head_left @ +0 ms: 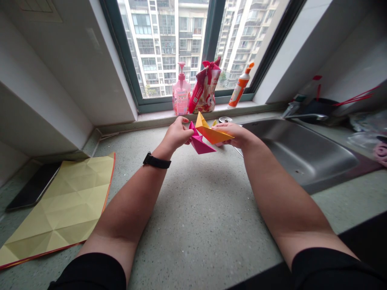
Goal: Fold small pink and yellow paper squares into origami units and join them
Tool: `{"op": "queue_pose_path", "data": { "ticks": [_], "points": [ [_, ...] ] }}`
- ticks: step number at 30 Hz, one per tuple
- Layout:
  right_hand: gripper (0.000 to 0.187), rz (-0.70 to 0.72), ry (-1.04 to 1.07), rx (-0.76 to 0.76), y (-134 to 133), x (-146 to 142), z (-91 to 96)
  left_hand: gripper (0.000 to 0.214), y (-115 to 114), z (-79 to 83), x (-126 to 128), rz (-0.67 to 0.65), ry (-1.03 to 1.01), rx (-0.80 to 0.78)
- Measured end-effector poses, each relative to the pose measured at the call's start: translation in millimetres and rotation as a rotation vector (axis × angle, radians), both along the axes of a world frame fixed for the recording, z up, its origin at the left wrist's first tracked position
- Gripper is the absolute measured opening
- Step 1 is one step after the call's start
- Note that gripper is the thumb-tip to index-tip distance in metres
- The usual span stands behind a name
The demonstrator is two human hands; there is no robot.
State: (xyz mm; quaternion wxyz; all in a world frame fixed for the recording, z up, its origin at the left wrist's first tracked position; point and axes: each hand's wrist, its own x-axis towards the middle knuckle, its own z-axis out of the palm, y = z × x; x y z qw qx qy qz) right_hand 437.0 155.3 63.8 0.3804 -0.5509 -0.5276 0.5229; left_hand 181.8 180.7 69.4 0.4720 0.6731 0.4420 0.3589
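Two folded paper boats are held side by side over the far part of the speckled counter point(196, 225). My left hand point(177, 133), with a black band on the wrist, is closed on the magenta paper boat point(202, 146). Fingers of my right hand point(231, 133) are wrapped behind the orange-yellow paper boat point(213, 133), whose peak points up. The orange boat overlaps the magenta one from the right. Part of another small yellow point shows behind the orange boat; what it belongs to is hidden.
Creased yellow paper point(69, 197) lies at left, partly over a dark flat object point(33, 187). On the windowsill stand a pink pump bottle point(181, 94), a red bag point(207, 88) and an orange bottle point(240, 88). A steel sink point(302, 149) is at right, with a faucet point(305, 117).
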Motion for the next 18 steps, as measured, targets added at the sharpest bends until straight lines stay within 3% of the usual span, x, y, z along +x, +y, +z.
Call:
{"op": "queue_pose_path", "data": {
  "ticks": [11,15,18],
  "points": [
    [0.03,-0.045,0.0,0.037,-4,-10,0.7,0.05,3,-2.9,3,0.002,-0.052,0.069],
    [0.03,-0.035,-0.109,0.093,-5,-15,0.6,0.049,10,-14.6,10,-0.018,-0.099,0.163],
    [0.026,-0.049,-0.302,0.147,-5,-21,-0.3,0.046,13,-29.4,17,-0.018,-0.109,0.165]
  ]
}}
